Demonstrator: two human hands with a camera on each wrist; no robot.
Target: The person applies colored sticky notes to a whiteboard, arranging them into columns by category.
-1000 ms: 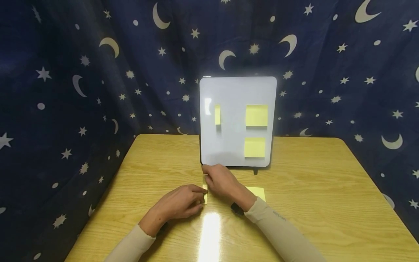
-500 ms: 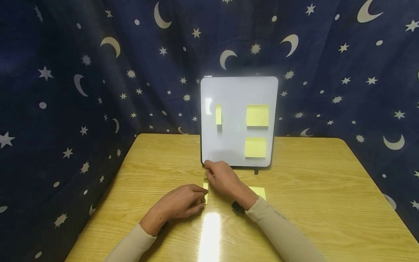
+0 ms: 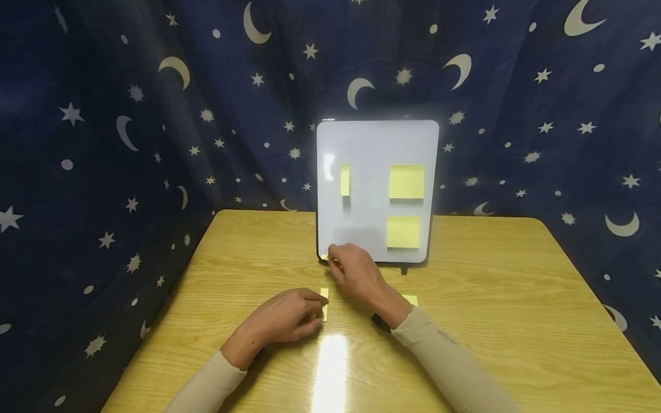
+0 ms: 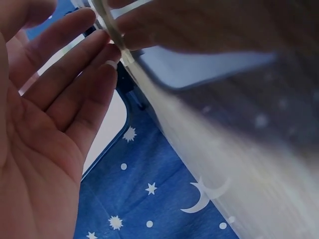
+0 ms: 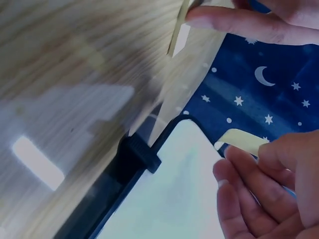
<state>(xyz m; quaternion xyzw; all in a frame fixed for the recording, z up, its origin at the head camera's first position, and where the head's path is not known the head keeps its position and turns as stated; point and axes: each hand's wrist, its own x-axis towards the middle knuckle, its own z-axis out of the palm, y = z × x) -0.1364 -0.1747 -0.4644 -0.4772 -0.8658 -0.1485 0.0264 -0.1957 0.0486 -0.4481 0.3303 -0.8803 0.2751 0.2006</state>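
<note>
In the head view my left hand (image 3: 284,315) lies low over the table. Its extended fingers press a narrow yellow sticky-note pad (image 3: 324,292), which also shows as a thin pad (image 5: 179,35) in the right wrist view. My right hand (image 3: 356,272) is at the whiteboard's lower left corner. Between thumb and finger it pinches a narrow yellow sticky note (image 5: 244,140), slightly curled and apart from the pad. The whiteboard (image 3: 366,201) stands upright, with a narrow note (image 3: 345,180) at left and two wider notes at right, an upper note (image 3: 407,182) and a lower note (image 3: 403,232).
Partly behind my right wrist, another wider yellow sticky note or pad (image 3: 411,300) lies on the wooden table (image 3: 496,298). A black foot (image 3: 404,270) sticks out under the whiteboard. A dark blue curtain (image 3: 289,51) with moons and stars hangs around the table.
The right hand has lifted the narrow sticky note up and away from the pad, towards the whiteboard's lower left corner. The left hand stays on the pad.
</note>
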